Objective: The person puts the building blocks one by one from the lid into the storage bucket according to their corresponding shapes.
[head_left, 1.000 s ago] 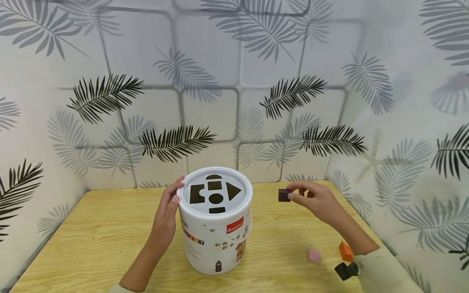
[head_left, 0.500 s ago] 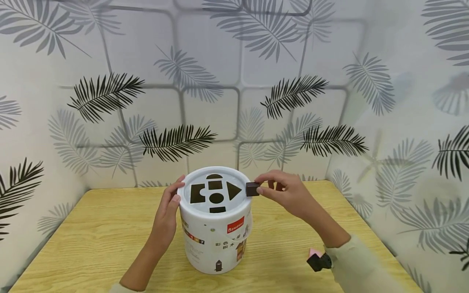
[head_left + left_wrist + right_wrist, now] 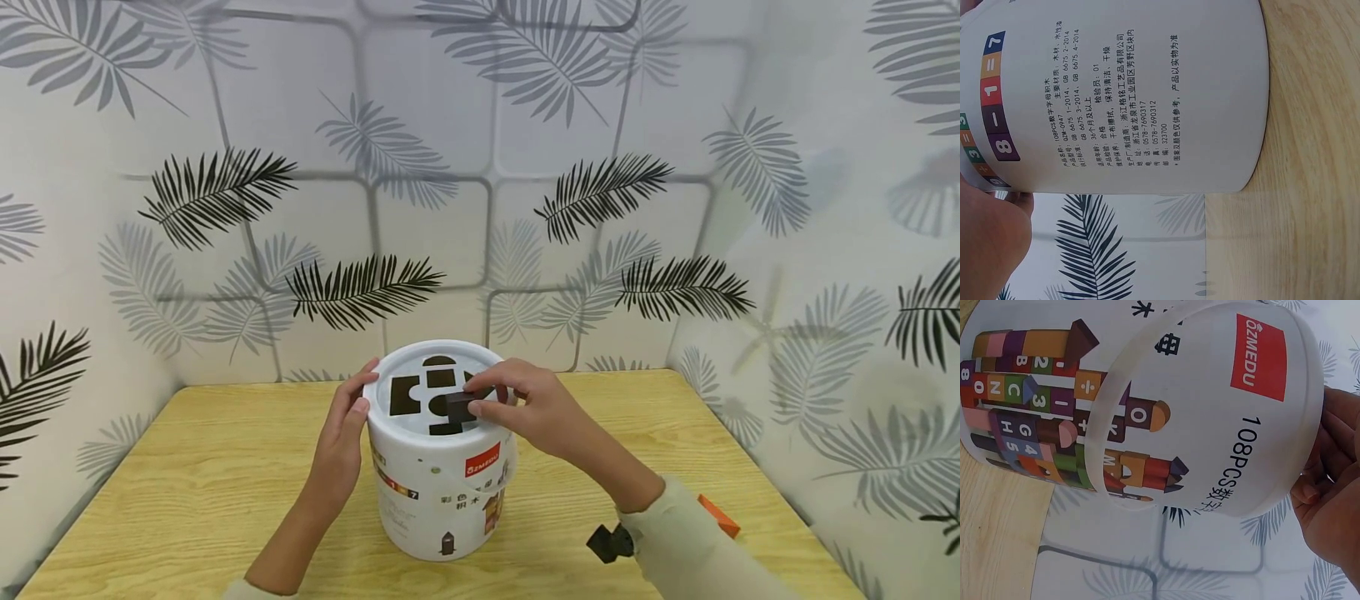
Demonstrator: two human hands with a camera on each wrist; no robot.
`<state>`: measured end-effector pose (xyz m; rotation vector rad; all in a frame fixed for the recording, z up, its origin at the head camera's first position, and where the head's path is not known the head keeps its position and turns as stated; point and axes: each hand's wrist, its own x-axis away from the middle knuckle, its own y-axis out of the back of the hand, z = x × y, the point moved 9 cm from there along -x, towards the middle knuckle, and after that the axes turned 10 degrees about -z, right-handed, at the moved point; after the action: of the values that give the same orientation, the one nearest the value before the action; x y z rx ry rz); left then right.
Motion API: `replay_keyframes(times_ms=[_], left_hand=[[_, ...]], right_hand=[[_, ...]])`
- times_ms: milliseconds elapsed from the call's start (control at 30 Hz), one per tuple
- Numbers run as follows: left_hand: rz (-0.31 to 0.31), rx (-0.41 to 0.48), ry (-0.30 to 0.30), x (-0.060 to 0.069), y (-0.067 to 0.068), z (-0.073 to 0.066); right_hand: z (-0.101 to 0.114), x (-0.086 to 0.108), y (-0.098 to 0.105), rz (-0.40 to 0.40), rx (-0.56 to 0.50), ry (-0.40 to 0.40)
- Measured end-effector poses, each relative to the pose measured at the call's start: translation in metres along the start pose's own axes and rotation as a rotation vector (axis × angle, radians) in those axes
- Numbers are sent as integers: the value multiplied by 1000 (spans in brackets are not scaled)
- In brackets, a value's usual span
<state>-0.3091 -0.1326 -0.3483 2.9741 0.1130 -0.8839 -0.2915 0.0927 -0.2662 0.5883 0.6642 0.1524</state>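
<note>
A white toy-block bucket [image 3: 405,500] stands upright on the table. Its lid [image 3: 408,429] has several dark shape-cut holes. Against the bucket's left rim rests my left hand [image 3: 341,437], fingers toward the back and thumb in front; the left wrist view shows it beside the printed side. Over the lid, my right hand [image 3: 536,408] pinches a dark brown block [image 3: 459,407] between thumb and fingers. The block covers part of the round hole, and whether it touches the lid I cannot tell. In the right wrist view the rim hides the block.
An orange block [image 3: 718,515] lies on the wooden table [image 3: 187,475] at the right, partly behind my right sleeve [image 3: 697,542]. A pale handle [image 3: 1099,437] hangs down the bucket's side. Leaf-patterned walls [image 3: 420,225] enclose the table at the back and sides.
My right hand has carried the dark brown block leftward from beside the bucket to over the lid. A pink block on the table is now hidden by the right arm. The left hand stays put.
</note>
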Motion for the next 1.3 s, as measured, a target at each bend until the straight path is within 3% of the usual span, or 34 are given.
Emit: replay_keyframes(times_ms=[433,1033,1300], left_hand=[[1,-7,-1,-1,-1,-1],[2,-11,-4,0,-1,-1],[-3,-12,3,0,-1,-2]], right_hand=[[13,-2,-17,35,-4,48],[12,2,-12,47,28,65],[13,5,-8,24,13,131]])
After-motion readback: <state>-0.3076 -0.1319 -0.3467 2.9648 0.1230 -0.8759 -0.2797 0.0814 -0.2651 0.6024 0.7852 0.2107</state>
